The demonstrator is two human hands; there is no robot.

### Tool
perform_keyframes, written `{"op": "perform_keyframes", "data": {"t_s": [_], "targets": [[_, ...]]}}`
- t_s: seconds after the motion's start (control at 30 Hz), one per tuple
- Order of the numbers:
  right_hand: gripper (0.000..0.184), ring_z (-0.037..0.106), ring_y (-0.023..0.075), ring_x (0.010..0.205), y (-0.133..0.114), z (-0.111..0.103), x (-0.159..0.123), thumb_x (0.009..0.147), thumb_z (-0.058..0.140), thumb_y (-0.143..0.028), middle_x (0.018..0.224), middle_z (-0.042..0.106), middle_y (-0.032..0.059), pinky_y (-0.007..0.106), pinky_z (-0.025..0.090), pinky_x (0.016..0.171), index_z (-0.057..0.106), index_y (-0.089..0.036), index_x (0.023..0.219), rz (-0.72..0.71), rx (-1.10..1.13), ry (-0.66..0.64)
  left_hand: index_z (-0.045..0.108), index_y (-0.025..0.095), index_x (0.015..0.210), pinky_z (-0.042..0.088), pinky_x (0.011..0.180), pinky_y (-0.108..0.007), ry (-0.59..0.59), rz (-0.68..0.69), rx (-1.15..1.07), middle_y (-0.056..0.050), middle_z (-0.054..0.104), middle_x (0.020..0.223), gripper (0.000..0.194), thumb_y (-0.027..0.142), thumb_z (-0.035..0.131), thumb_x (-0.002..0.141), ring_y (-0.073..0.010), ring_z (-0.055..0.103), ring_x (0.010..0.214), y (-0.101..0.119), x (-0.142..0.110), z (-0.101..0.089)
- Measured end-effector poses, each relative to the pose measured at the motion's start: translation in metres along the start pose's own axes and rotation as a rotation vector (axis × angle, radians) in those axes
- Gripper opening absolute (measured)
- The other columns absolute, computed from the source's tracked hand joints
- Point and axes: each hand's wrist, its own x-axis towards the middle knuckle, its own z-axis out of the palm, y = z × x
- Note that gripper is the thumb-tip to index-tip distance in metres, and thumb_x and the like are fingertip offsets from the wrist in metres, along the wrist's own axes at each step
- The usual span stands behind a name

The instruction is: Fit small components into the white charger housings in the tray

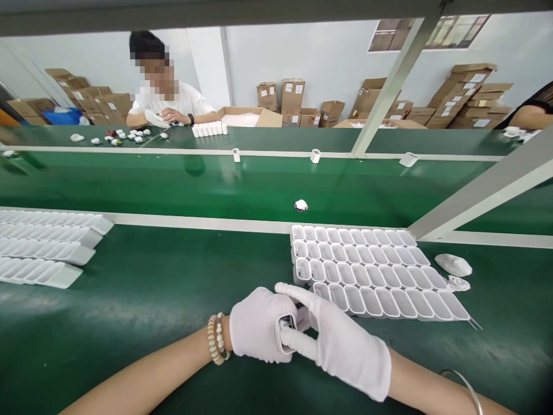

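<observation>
In front of me, my left hand [259, 323], in a white glove, is closed around a small white plastic housing [279, 341]. Its open end faces my right hand, and something dark and whitish shows inside. My gloved right hand [341, 334] works at that opening: one finger reaches into the mouth while the others arch over the top, gripping the housing together with the left. Just beyond stand rows of white plastic housings [363, 271], packed side by side with their open ends up. The right fingertips hide part of the held piece.
More white housings [47, 245] lie in rows at the left. A small circuit board with a white part [301, 205] sits on the green belt [194, 190]. A crumpled white item [453, 264] lies by a slanted post [484, 190]. Across the belt, a co-worker [168, 98] handles white pieces.
</observation>
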Motion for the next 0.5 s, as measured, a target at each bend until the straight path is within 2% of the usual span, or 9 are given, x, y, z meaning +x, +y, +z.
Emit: {"op": "perform_keyframes", "data": {"t_s": [0.07, 0.17, 0.27, 0.37, 0.5], "targets": [[0.071, 0.069, 0.0239, 0.094, -0.004, -0.007, -0.003, 0.085, 0.064, -0.040, 0.112, 0.068, 0.0101, 0.045, 0.057, 0.091, 0.040, -0.017, 0.147, 0.044, -0.015, -0.020, 0.052, 0.020, 0.061, 0.041, 0.054, -0.022, 0.043, 0.039, -0.135, 0.004, 0.061, 0.067, 0.013, 0.016, 0.065, 0.062, -0.0116, 0.055, 0.058, -0.001, 0.001, 0.001], [0.064, 0.067, 0.0252, 0.096, -0.005, -0.013, -0.007, 0.088, 0.061, -0.046, 0.118, 0.066, 0.0107, 0.046, 0.057, 0.089, 0.044, -0.022, 0.145, -0.045, -0.177, 0.088, 0.058, 0.020, 0.068, 0.050, 0.071, -0.025, 0.095, 0.020, -0.293, 0.002, 0.065, 0.074, 0.009, 0.014, 0.063, 0.065, -0.0155, 0.062, 0.075, -0.006, 0.004, 0.004], [0.057, 0.067, 0.0232, 0.090, -0.003, -0.013, -0.008, 0.086, 0.065, -0.040, 0.122, 0.063, 0.0098, 0.043, 0.059, 0.083, 0.050, -0.026, 0.139, -0.167, -0.326, 0.163, 0.057, 0.019, 0.070, 0.053, 0.069, -0.025, 0.095, -0.031, -0.340, 0.002, 0.063, 0.069, 0.014, 0.011, 0.067, 0.063, -0.0153, 0.062, 0.070, -0.013, 0.004, 0.008], [0.054, 0.066, 0.0204, 0.089, -0.003, -0.008, -0.007, 0.083, 0.067, -0.033, 0.131, 0.056, 0.0093, 0.039, 0.060, 0.080, 0.052, -0.028, 0.135, -0.217, -0.346, 0.130, 0.058, 0.017, 0.080, 0.055, 0.071, -0.025, 0.143, 0.033, -0.532, 0.000, 0.064, 0.079, 0.026, 0.011, 0.072, 0.060, -0.0154, 0.063, 0.074, -0.016, 0.002, 0.009], [0.051, 0.064, 0.0234, 0.097, -0.010, -0.006, -0.005, 0.080, 0.070, -0.033, 0.133, 0.051, 0.0094, 0.042, 0.058, 0.083, 0.055, -0.028, 0.129, -0.217, -0.373, 0.083, 0.057, 0.017, 0.086, 0.054, 0.071, -0.027, 0.210, 0.131, -0.758, 0.000, 0.060, 0.083, 0.029, 0.018, 0.075, 0.063, -0.0157, 0.060, 0.075, -0.014, 0.001, 0.006]]}}
